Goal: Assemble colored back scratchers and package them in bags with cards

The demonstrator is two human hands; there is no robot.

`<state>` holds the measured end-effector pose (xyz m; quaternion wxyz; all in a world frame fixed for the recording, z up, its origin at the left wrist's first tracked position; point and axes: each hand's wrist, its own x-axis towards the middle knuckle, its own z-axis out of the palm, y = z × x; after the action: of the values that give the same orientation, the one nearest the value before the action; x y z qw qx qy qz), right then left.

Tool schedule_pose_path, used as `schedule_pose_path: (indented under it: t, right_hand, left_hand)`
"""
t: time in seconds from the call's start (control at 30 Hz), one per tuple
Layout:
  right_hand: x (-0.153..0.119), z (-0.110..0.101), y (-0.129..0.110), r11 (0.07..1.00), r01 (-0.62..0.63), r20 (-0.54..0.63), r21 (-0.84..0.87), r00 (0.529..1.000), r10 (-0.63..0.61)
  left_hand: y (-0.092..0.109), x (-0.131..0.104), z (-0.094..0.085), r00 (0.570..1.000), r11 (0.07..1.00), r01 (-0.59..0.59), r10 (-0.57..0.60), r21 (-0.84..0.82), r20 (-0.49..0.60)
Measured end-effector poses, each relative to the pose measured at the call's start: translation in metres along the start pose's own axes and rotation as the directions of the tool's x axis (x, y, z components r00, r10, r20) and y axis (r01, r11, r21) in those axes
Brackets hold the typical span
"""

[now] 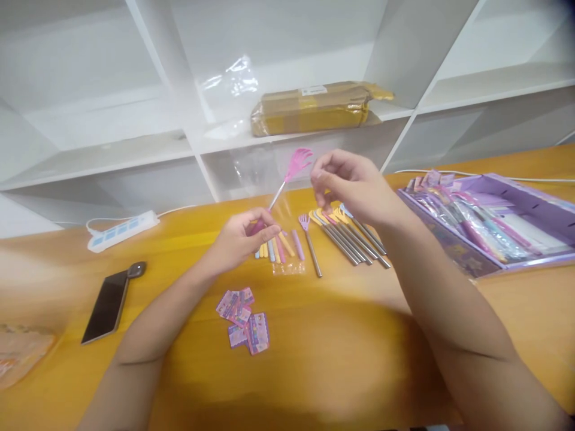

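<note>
My left hand (245, 236) is closed around the handle end of a pink back scratcher (299, 164), whose hand-shaped head points up and to the right. Just right of that head, my right hand (345, 182) has its fingers curled in; whatever it may pinch is hidden. A clear plastic bag (256, 173) shows behind the scratcher's rod. Below my left hand lie several coloured handles (287, 244) in yellow, pink, blue and purple. A purple scratcher head on a metal rod (311, 248) lies beside several metal rods with yellow and blue scratcher heads (348, 239).
Printed cards (247, 317) lie in front. A purple box (494, 239) of bagged back scratchers stands at right. On the left are a phone (105, 308), a small dark object (136, 269) and a power strip (123, 230). A taped parcel (314, 111) rests on the shelf behind.
</note>
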<state>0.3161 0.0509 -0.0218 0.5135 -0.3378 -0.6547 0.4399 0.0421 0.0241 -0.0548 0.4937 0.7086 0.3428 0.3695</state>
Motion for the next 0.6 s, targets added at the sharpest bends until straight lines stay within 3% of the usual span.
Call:
schedule_pose_path:
  t: [0.13,0.27,0.37,0.43,0.5,0.6]
  right_hand:
    - [0.003,0.012,0.008,0.987,-0.122,0.312,-0.107,0.938,0.149]
    - [0.007,0.032,0.022,0.994,-0.107,0.390,0.007,0.916,0.096]
    - [0.011,0.040,0.034,0.995,-0.094,0.325,0.039,0.943,0.076]
    - [0.014,0.037,0.038,0.997,-0.058,0.199,0.055,0.979,0.046]
    - [0.017,0.026,0.038,0.995,0.011,0.038,0.100,0.999,-0.015]
    - [0.016,0.004,0.026,0.979,0.145,-0.112,0.142,0.985,-0.129]
  left_hand:
    - [-0.001,0.000,0.006,0.999,0.995,0.011,-0.007,-0.098,0.039]
    - [-0.007,0.000,0.013,0.994,0.994,0.007,0.005,-0.106,0.109]
    - [-0.009,0.002,0.011,0.996,0.999,-0.028,0.031,-0.035,0.089]
    - [-0.008,0.004,0.005,0.998,0.998,-0.064,0.063,0.023,0.020]
    - [-0.005,0.006,-0.004,0.993,0.996,-0.092,0.093,0.016,-0.074]
    - [0.000,0.007,-0.019,0.973,0.990,-0.124,0.109,-0.064,-0.203]
